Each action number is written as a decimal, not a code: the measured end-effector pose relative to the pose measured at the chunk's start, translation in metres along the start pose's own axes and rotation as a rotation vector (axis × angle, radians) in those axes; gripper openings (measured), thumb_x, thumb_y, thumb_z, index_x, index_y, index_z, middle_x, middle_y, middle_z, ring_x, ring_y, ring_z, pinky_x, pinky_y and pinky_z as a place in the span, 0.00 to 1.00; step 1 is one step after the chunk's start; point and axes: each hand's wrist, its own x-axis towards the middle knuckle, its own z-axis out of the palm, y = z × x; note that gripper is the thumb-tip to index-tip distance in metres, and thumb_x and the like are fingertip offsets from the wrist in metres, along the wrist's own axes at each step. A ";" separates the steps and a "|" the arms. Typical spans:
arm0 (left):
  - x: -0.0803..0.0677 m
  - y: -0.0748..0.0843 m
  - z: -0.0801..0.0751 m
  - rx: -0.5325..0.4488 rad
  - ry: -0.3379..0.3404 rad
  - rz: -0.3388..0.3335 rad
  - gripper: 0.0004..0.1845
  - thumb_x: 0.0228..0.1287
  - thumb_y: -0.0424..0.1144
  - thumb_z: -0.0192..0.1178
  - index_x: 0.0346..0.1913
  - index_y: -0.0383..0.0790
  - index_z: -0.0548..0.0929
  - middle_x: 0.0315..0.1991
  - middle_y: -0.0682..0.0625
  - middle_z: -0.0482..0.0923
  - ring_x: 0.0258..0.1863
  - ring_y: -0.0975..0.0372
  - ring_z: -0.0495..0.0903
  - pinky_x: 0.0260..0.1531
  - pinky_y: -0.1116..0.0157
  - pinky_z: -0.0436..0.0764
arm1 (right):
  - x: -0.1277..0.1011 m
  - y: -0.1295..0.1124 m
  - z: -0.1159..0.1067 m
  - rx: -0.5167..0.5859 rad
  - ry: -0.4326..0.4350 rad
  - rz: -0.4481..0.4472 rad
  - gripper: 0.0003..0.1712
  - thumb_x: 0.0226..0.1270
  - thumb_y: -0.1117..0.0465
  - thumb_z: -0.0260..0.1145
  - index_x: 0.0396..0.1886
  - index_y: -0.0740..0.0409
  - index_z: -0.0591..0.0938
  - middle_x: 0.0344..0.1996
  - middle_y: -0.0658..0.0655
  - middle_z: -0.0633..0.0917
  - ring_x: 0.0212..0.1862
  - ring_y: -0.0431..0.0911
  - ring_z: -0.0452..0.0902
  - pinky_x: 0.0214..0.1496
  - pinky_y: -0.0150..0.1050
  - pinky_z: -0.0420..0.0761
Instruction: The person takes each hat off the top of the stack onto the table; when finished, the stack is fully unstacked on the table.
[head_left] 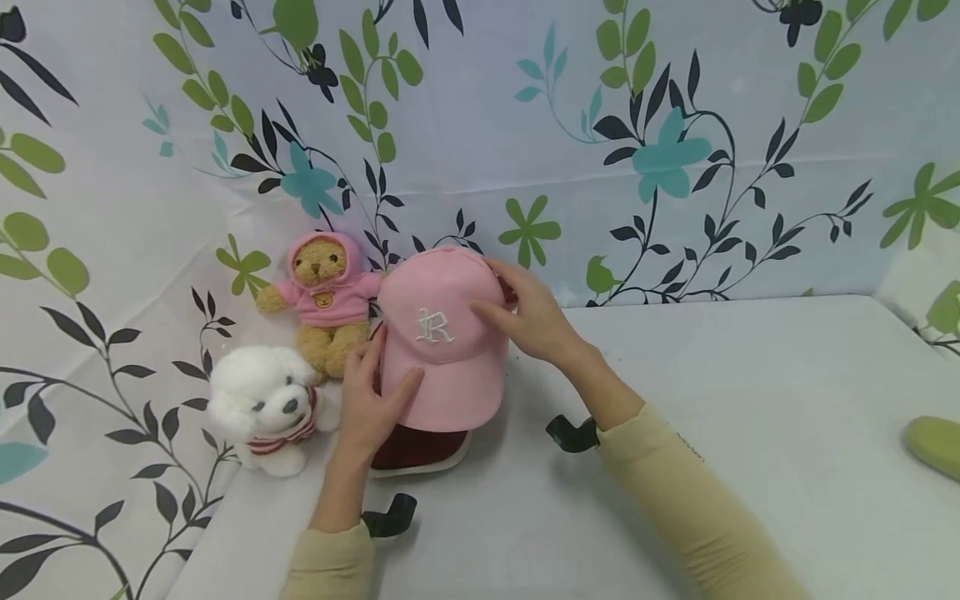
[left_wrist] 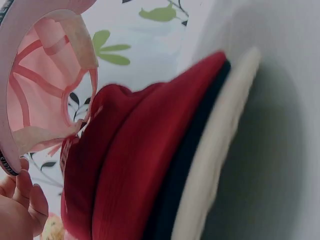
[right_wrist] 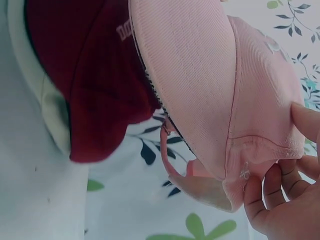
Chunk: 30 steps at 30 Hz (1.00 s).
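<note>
Both hands hold a pink baseball cap point(head_left: 405, 292) with a white embroidered letter, its brim pointing down toward the person. On the brim's left side, my left hand point(head_left: 369, 408) has its thumb on the front and its fingers toward the back edge. My right hand point(head_left: 538, 321) pinches the crown's right side between thumb and fingers. Below and behind the pink cap is a stack of caps on the table: a dark red cap point(left_wrist: 135, 155) on top, a thin navy layer point(left_wrist: 186, 165) and a cream cap point(left_wrist: 212, 155) under it. In the wrist views the pink cap is tilted, its strap opening showing.
Left of the caps sit a teddy bear point(head_left: 330, 292) in a pink hoodie and a white plush dog point(head_left: 258, 400) with a striped scarf. A green object point(head_left: 933, 446) lies at the white table's point(head_left: 750, 392) right edge. Leaf-patterned cloth point(head_left: 480, 183) hangs behind.
</note>
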 end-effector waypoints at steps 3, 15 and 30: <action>0.001 0.005 0.008 0.007 -0.033 -0.018 0.43 0.57 0.40 0.71 0.76 0.38 0.66 0.56 0.36 0.66 0.53 0.55 0.66 0.50 0.57 0.70 | -0.004 0.001 -0.010 -0.009 0.003 0.030 0.35 0.71 0.57 0.68 0.73 0.61 0.69 0.54 0.59 0.79 0.49 0.50 0.75 0.50 0.44 0.79; 0.004 0.026 0.045 -0.014 -0.135 -0.083 0.46 0.60 0.47 0.70 0.79 0.43 0.61 0.59 0.40 0.65 0.56 0.53 0.66 0.52 0.50 0.78 | -0.021 0.011 -0.045 -0.041 0.037 0.115 0.35 0.71 0.54 0.67 0.74 0.57 0.70 0.50 0.58 0.79 0.46 0.51 0.74 0.46 0.46 0.78; -0.004 0.043 0.084 -0.086 -0.227 -0.161 0.48 0.59 0.49 0.70 0.80 0.44 0.59 0.60 0.42 0.63 0.60 0.52 0.65 0.59 0.50 0.74 | -0.046 0.033 -0.070 -0.030 0.113 0.202 0.33 0.73 0.57 0.66 0.74 0.58 0.70 0.49 0.61 0.79 0.45 0.51 0.74 0.44 0.40 0.77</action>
